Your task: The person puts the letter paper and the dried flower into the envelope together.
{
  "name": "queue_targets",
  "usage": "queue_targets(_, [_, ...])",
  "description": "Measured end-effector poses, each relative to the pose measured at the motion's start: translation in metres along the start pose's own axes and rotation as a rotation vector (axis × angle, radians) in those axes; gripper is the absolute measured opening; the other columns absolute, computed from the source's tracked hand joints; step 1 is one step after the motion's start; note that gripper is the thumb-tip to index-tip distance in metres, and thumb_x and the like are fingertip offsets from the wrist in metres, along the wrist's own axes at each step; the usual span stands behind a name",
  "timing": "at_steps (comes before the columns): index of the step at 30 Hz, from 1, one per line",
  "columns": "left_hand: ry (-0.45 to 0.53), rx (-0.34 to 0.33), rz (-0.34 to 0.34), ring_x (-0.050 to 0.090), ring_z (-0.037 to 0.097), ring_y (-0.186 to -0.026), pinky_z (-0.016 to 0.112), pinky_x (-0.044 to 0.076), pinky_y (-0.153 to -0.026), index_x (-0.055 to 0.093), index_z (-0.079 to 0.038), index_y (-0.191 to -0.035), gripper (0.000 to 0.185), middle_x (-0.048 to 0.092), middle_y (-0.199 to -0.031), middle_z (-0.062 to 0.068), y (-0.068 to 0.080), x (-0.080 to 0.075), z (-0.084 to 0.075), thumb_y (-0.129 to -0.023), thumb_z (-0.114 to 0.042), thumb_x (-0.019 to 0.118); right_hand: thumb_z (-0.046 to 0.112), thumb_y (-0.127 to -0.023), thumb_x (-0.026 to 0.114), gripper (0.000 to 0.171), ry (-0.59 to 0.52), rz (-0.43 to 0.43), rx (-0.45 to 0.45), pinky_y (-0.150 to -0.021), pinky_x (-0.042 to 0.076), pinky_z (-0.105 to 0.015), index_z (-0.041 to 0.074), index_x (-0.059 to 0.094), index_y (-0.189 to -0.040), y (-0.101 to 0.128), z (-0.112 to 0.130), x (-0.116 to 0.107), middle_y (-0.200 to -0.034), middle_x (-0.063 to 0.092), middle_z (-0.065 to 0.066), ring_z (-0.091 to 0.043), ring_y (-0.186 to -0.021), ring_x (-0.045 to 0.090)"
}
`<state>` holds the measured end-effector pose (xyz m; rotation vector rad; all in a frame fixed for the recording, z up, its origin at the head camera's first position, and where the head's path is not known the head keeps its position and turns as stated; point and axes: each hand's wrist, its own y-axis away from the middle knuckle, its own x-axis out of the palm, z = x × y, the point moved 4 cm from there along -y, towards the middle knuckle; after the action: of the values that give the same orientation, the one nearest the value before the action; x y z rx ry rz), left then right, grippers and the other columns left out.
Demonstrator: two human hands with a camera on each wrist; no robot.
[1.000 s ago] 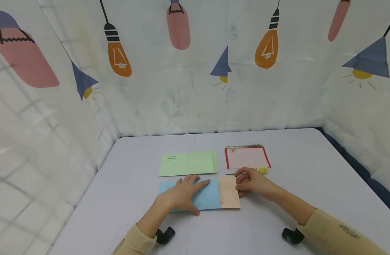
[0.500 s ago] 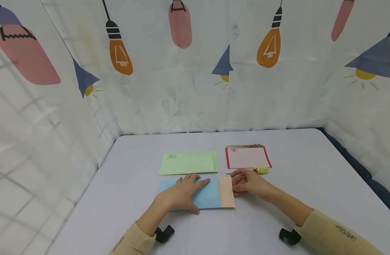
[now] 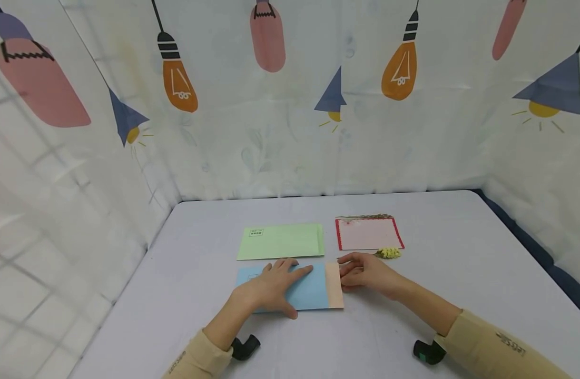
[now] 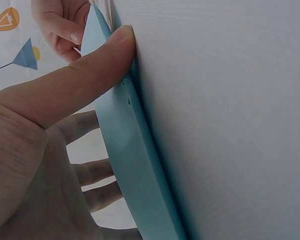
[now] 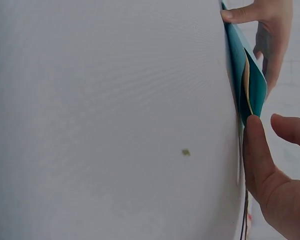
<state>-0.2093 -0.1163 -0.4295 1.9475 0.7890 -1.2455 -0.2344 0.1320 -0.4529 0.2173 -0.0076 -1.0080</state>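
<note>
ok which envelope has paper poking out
The blue envelope, under the left hand: peach paper pokes from its right end. The green one beyond shows none.

Paper (image 3: 334,296) partly inside near envelope (image 3: 313,289); far envelope (image 3: 280,242) behind; card (image 3: 367,235) right of far envelope

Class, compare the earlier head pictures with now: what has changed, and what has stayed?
The peach card slid left, deeper into the blue envelope, and the right hand moved left with it. The left hand stayed on the blue envelope; the green envelope and red-edged card stayed put.
</note>
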Motion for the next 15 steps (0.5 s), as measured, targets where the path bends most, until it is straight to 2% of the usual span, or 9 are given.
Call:
queue_targets(7, [-0.005,-0.006,0.004,0.031,0.031,-0.144,0.061,0.025,-0.116,0.037,-0.027,-0.161,0.101,0.035,-0.156,0.008,0.0004,-0.0010,-0.0004,-0.077,-0.041,0.092,0.000,-0.094,0.068,0.053,0.004,0.024,-0.019,-0.087,0.058,-0.039,-0.015,0.046,-0.140,-0.0001,0.0021,0.0038,-0.116,0.062,-0.023,-0.026,-0.097,0.069])
queue_targets(15, [-0.009,-0.008,0.012,0.031,0.031,-0.144,0.061,0.026,-0.115,0.037,-0.028,-0.161,0.101,0.035,-0.156,0.007,0.0000,-0.0019,-0.0015,-0.077,-0.042,0.091,0.000,-0.094,0.068,0.051,0.004,0.027,-0.013,-0.088,0.058,-0.038,-0.016,0.047,-0.138,-0.0045,-0.0017,0.0022,-0.115,0.068,-0.018,-0.025,-0.098,0.070])
